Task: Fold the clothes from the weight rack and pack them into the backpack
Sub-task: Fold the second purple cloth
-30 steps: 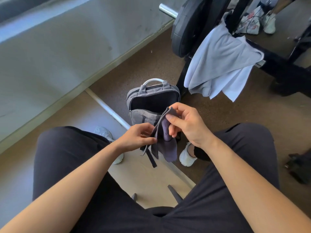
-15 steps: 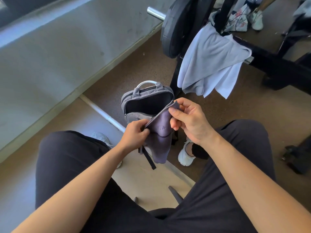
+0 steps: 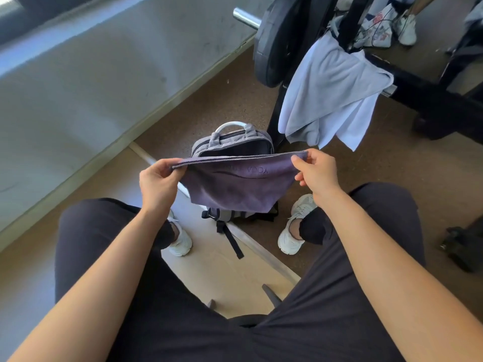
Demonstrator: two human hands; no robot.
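The left hand [image 3: 158,182] pinches one top corner of a purple cloth [image 3: 235,189] between thumb and curled fingers. The right hand [image 3: 317,173] pinches the opposite corner the same way, so each grip is closed tight on fabric. The cloth is stretched taut between them along a stitched hem and hangs as a soft, suede-like panel with faint embossed lettering near the top edge.

Directly behind and below the cloth, a grey woven backpack [image 3: 230,139] stands on the speckled brown floor [image 3: 209,105]. Its main compartment is unzipped and dark inside. It has a pale curved handle on top, and black straps trail out under the cloth's lower edge.

Beyond the right hand, pale blue and white garments [image 3: 332,84] hang limp over a black bar of the weight rack [image 3: 431,92], well apart from either grip. Beside them, a round black weight plate [image 3: 271,40] sits on a shiny steel bar [image 3: 245,18]. The person wears dark trousers [image 3: 99,231], with white shoes [image 3: 292,231] either side of the backpack.
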